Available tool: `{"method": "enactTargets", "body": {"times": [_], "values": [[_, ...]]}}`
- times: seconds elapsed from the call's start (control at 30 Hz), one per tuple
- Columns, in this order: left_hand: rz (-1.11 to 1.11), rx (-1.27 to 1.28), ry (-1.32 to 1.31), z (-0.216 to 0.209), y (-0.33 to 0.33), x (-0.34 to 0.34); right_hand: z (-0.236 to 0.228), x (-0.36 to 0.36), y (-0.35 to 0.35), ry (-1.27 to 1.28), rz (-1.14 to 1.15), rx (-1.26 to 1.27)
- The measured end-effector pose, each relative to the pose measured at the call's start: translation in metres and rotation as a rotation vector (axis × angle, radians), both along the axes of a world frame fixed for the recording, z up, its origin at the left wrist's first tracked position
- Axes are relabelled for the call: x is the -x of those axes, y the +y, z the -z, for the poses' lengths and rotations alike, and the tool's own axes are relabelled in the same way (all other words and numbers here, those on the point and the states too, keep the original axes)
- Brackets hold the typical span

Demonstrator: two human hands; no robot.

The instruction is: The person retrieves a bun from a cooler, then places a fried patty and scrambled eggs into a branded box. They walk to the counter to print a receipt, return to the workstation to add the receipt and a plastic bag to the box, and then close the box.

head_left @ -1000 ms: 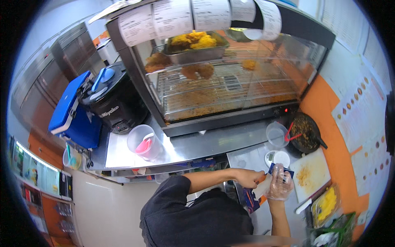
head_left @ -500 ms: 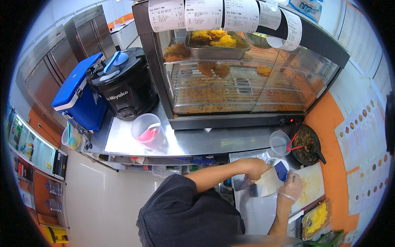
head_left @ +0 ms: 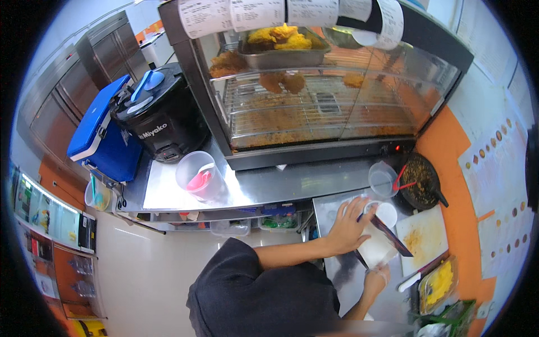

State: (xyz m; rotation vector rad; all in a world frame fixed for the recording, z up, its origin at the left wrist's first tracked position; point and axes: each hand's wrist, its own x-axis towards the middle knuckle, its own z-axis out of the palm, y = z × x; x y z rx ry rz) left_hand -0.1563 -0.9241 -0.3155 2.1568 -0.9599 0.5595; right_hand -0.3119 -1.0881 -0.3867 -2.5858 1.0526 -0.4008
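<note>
A box of folded card (head_left: 380, 242), white inside with dark blue edges, stands tilted between my hands over the steel worktop. My left hand (head_left: 347, 229) is bare, its fingers stretched out and spread against the upper left side of the box. My right hand (head_left: 378, 278) wears a clear plastic glove and grips the box's lower end; its fingertips are partly hidden. Just beyond the box sits a round white tub (head_left: 386, 212). A stained white cutting board (head_left: 429, 233) lies to the right, with a white-handled knife (head_left: 410, 282) near its lower edge.
A glass food warmer (head_left: 314, 106) with fried pieces stands behind. Right of it are a clear cup (head_left: 383, 178) and a dark mortar (head_left: 418, 182). A plastic tray of yellow food (head_left: 438, 285) lies lower right. Left are a rice cooker (head_left: 163, 121), blue cooler (head_left: 104, 135) and plastic tub (head_left: 196, 175).
The box has been opened out and turned. My left hand has gone from a closed grip to spread fingers; my gloved right hand has moved down to the box's lower end.
</note>
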Motion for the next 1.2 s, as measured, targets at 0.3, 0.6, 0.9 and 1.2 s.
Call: {"method": "enactTargets", "body": {"times": [0.3,0.6,0.9,1.2], "values": [[0.245,-0.375,0.766,0.099,-0.027,0.033,0.045,0.097,0.031,0.17,0.261,0.002],[0.32,-0.266,0.447,0.135,-0.026,0.04,0.03,0.144,0.017,0.321,0.359,0.233],[0.267,-0.235,0.409,0.127,-0.015,0.056,0.039,0.192,0.03,0.325,0.413,-0.064],[0.233,-0.326,0.541,0.138,-0.018,0.094,-0.001,0.121,0.019,-0.365,0.011,-0.256]]}}
